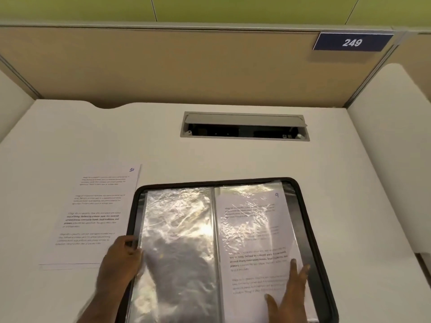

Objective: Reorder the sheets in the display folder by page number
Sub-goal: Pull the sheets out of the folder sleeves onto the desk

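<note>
Lying open on the desk (pixel 233 159), the folder (pixel 310 229) has the left hand (pixel 121 259) pinching its left edge, the right hand (pixel 289 297) spread flat on sheet 9 (pixel 254 238), sheet 10 (pixel 93 213) loose alongside.

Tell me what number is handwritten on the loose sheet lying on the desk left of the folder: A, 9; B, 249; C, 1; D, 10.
D: the loose sheet left of the folder has 10 handwritten in its top right corner; 9 is on the sheet in the folder's right sleeve.
</note>
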